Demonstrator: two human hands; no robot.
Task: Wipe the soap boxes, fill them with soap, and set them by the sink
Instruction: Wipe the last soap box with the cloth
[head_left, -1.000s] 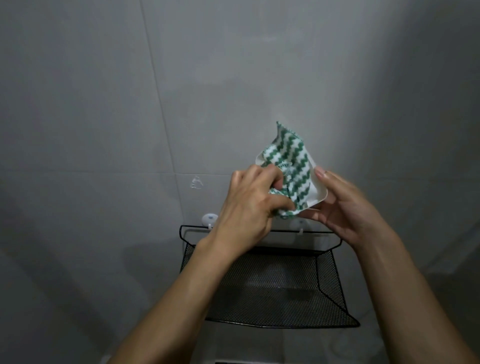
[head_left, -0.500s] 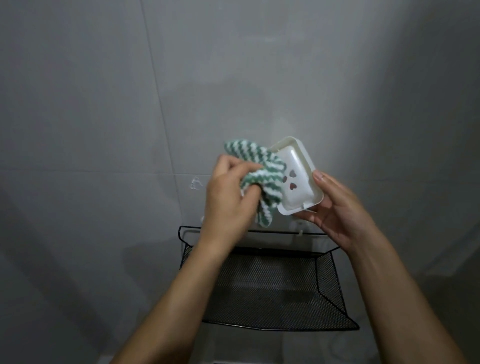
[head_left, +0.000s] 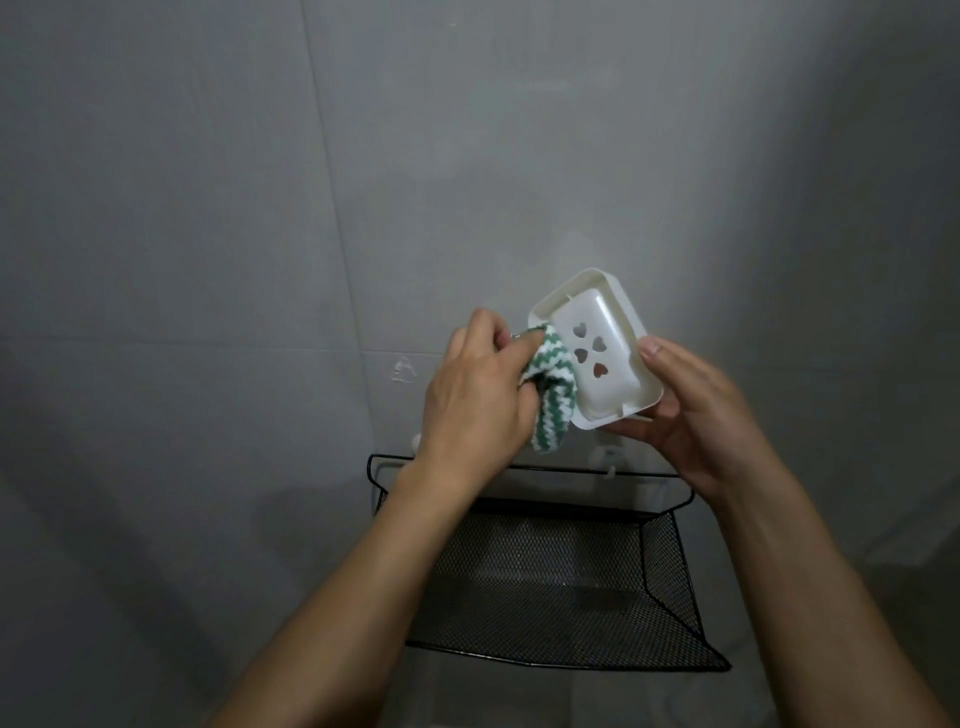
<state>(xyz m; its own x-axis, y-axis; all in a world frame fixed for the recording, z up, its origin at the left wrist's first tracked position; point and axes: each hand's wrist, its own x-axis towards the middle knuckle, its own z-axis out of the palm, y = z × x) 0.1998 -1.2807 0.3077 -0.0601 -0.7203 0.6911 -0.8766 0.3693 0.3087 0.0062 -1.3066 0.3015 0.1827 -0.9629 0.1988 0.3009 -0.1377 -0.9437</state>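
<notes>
Wall (head_left: 208, 208) close behind, mesh shelf (head_left: 545, 582) below (seemingly bare)

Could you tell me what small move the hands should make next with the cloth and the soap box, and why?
Probably sweep the cloth rightward across the tray. The left hand grips it bunched at the left edge of the soap box, which the right hand holds tilted; the part around the heart holes lies uncovered.

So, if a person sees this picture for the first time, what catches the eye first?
First, the white soap box with four heart-shaped holes, held up near the grey wall by the right hand. Next, the green-and-white zigzag cloth that the left hand presses on the box's left edge. Below them, a black mesh basket hangs on the wall.
</notes>
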